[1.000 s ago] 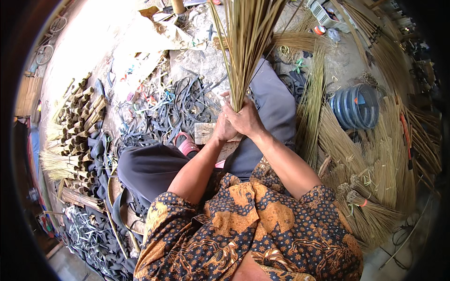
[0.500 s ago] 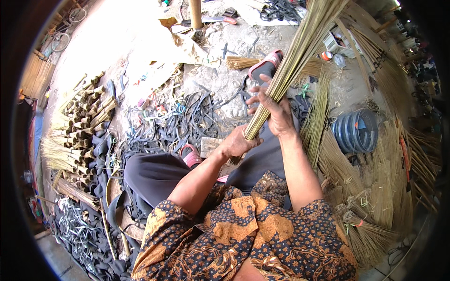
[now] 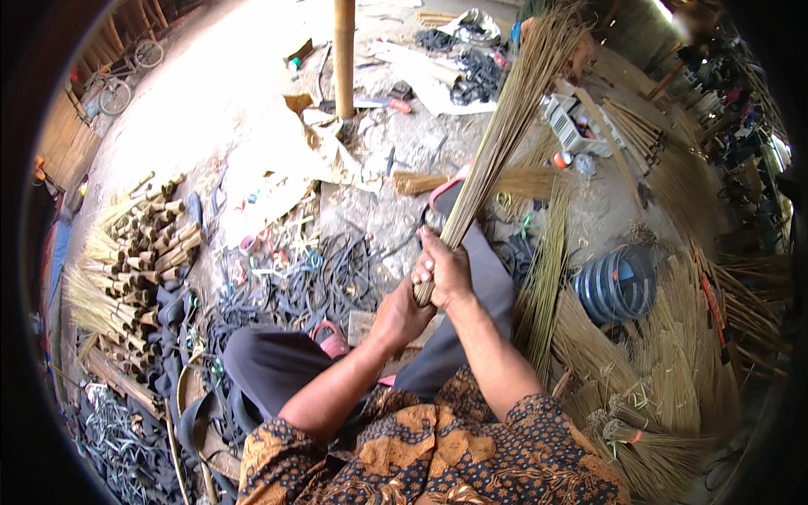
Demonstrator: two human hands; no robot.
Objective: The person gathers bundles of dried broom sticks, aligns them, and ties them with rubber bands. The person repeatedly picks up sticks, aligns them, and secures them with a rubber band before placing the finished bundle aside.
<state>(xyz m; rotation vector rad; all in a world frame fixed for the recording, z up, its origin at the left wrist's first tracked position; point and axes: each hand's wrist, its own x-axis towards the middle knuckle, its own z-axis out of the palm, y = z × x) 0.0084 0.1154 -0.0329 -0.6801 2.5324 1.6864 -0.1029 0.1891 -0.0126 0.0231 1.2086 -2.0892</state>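
Observation:
A long bundle of thin stiff palm-leaf ribs (image 3: 492, 151) slants up and away to the right between my knees, its loose tips spread at the far end. My left hand (image 3: 402, 316) is closed round its lower end. Just above it, my right hand (image 3: 447, 271) wraps the stalks too, the two hands touching. Part of the butt end shows between them. Below the hands lies a small wooden board (image 3: 364, 325), near a foot in a pink sandal (image 3: 330, 338).
Tied bundles (image 3: 139, 265) are piled at the left. Dark rubber strips (image 3: 311, 273) cover the floor ahead. At the right stand a blue ribbed tub (image 3: 616, 284) and loose ribs (image 3: 673, 337). A bamboo post (image 3: 344, 59) and a white crate (image 3: 572, 126) are farther off.
My right hand, spread beside the bundle before, has come down and closed round it just above my left hand. The view has tilted up, bringing part of another person behind the bundle's tips into sight.

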